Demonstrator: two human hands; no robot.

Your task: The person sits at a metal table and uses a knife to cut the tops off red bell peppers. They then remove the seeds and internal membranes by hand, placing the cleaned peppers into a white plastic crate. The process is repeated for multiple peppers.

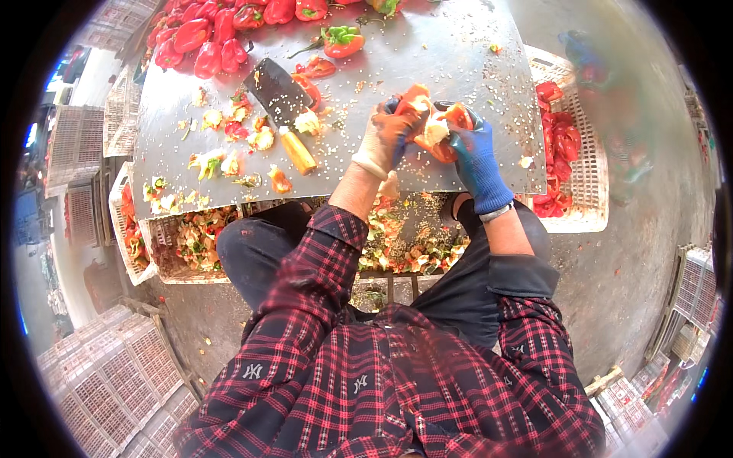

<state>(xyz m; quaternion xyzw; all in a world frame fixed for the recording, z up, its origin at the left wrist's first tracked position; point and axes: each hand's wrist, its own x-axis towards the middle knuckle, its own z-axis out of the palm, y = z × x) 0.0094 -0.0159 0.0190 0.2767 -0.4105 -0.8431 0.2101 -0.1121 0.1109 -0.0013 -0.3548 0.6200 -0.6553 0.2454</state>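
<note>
Both hands are gloved and close together above a metal table. My left hand grips a piece of red bell pepper. In my right hand is another opened piece of red bell pepper, its pale inner core showing. To the left of my hands a cleaver with a dark blade and wooden handle lies flat, a red pepper piece partly beneath its blade. Pale pepper cores and many seeds are scattered around it. A red-green bell pepper lies beyond.
Whole red peppers are heaped at the table's far left. A plastic crate of red pepper pieces stands at the right. Crates of trimmings and peppers sit below left. Stacked crates stand behind left.
</note>
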